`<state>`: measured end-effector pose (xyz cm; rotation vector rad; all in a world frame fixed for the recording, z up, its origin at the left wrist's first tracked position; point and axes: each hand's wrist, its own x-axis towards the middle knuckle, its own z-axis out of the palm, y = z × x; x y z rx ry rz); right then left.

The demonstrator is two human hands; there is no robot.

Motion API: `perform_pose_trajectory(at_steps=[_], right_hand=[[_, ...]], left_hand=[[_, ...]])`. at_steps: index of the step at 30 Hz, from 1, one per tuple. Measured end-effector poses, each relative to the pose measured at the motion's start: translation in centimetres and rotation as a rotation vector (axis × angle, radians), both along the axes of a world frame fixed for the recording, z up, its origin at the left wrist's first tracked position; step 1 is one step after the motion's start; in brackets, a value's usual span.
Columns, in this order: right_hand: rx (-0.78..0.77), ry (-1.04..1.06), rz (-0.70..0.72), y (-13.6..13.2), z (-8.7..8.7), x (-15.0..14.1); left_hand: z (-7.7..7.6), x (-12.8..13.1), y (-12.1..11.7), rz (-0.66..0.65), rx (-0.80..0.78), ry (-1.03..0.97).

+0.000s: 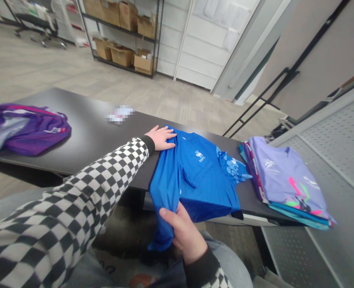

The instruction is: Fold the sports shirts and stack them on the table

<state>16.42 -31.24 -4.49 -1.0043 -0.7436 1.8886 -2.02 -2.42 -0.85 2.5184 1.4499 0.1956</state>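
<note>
A blue jersey (199, 168) with a small white crest lies on the dark table, its near part hanging over the front edge. My left hand (162, 138) rests on its far left corner with the fingers spread. Lower down, my right hand (186, 232) grips the jersey's left side between thumb and fingers, just off the table edge. The cloth between my two hands runs in long folds. On the right end of the jersey a light-blue patterned sleeve (232, 166) sticks out.
A stack of folded shirts with a lilac shirt (285, 172) on top lies at the right. Purple clothing (35, 128) is heaped on the left of the table (89, 148). A blurred-out item (119, 114) sits near the far edge. A perforated grey panel (341, 140) borders the right.
</note>
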Motion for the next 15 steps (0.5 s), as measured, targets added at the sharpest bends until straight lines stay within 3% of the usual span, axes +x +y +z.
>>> perform_pose_trajectory(at_steps=[5,10,15], right_hand=[[-0.053,-0.080,0.042,0.3,-0.8,0.5],[0.148,-0.477,0.074,0.5,-2.4,0.9],[0.232,-0.644,0.047,0.9,-3.3,0.3]], left_hand=[[0.1,0.1,0.0,-0.004,-0.007,-0.001],[0.5,-0.1,-0.4,0.006,-0.009,-0.023],[1.7,1.2,-2.4,-0.016,0.221,-0.128]])
